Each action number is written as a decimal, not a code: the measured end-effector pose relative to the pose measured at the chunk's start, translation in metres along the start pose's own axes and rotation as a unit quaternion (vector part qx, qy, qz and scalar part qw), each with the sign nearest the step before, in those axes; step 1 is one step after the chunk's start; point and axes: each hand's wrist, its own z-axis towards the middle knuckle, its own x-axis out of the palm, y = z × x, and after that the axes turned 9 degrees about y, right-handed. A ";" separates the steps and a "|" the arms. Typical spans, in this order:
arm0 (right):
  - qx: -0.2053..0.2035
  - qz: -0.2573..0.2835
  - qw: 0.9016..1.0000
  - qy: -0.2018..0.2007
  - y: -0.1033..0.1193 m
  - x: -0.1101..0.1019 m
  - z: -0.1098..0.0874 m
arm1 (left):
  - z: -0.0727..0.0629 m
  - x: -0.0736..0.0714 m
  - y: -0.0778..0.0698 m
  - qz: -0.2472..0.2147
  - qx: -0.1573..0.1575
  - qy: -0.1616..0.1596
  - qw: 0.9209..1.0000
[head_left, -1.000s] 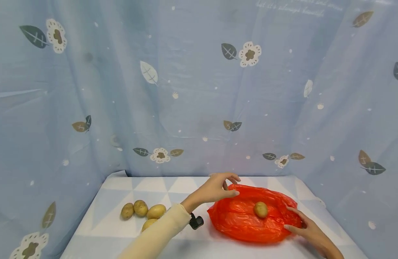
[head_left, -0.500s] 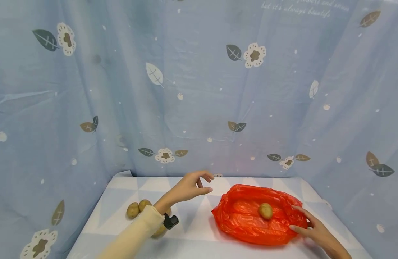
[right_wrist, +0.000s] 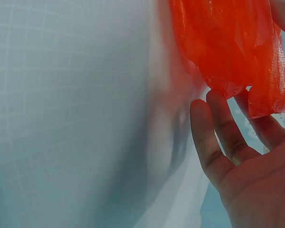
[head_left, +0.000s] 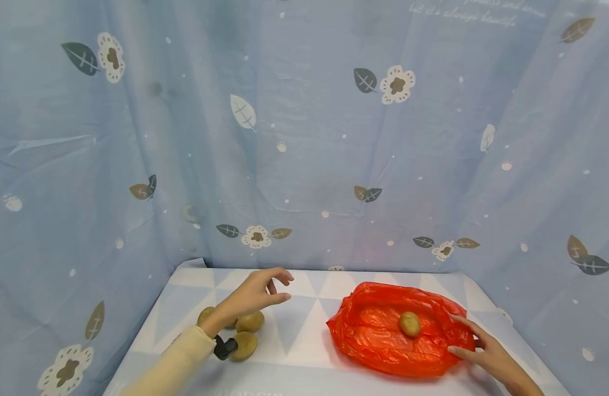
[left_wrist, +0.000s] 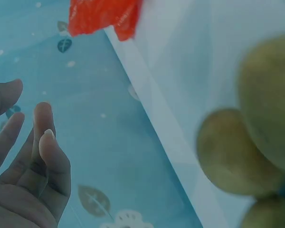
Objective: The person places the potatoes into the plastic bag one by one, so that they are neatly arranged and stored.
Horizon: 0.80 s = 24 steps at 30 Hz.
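Note:
My left hand (head_left: 254, 291) hovers over the left part of the table with its fingers loosely bent, holding nothing. Beneath its wrist lie several potatoes (head_left: 250, 322), partly covered by the arm; in the left wrist view these potatoes (left_wrist: 235, 156) appear at the right, away from the fingers. On the right stands a red plastic bag (head_left: 363, 352), spread wide, with one potato (head_left: 410, 324) visible inside. My right hand (head_left: 487, 355) is at the bag's right end, thumb and fingers spread apart. In the right wrist view the fingers (right_wrist: 223, 123) touch the bag's edge.
A white and pale blue table (head_left: 294, 379) with a triangle pattern carries everything. Blue curtains (head_left: 304, 137) printed with leaves and flowers stand at the back and both sides. A small dark device (head_left: 225, 347) sits on my left wrist.
My left hand has moved left from the bag's edge to over the loose potatoes, carrying nothing. The right hand keeps its place at the bag. The head view has shifted slightly.

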 end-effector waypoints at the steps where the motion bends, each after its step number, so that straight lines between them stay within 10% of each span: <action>1: -0.001 -0.001 1.000 0.002 0.000 0.000 0.000 | -0.004 -0.002 0.003 0.002 0.000 -0.002 1.000; 24: -0.032 -0.008 0.999 0.012 -0.002 -0.001 -0.007 | -0.076 -0.034 0.055 0.039 -0.056 -0.023 0.997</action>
